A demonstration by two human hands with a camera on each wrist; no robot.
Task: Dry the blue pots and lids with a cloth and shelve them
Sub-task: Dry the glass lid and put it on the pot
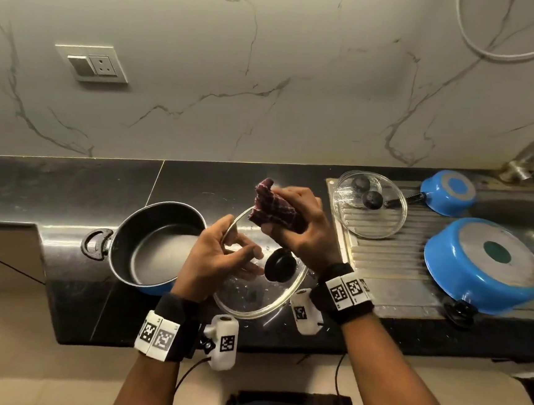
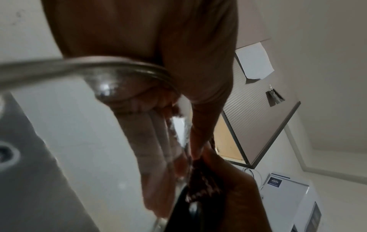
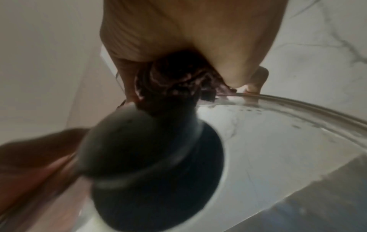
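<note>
My left hand (image 1: 222, 256) holds a glass lid (image 1: 250, 301) by its steel rim (image 2: 119, 64), tilted over the black counter, thumb on top and fingers under the glass. The lid's black knob (image 1: 281, 265) faces me. My right hand (image 1: 305, 234) grips a bunched dark red checked cloth (image 1: 275, 208) and presses it on the lid's far part above the knob (image 3: 151, 153). A blue pot (image 1: 155, 244) stands upright to the left. On the draining board lie two more glass lids (image 1: 368, 208), a small blue saucepan (image 1: 449, 192) and a large blue pot (image 1: 483, 263), both upside down.
The steel draining board (image 1: 392, 271) and sink (image 1: 523, 208) with a tap (image 1: 531, 151) fill the right side. A wall socket (image 1: 93, 64) sits on the marble backsplash. The counter's front edge (image 1: 181, 350) runs just below my wrists.
</note>
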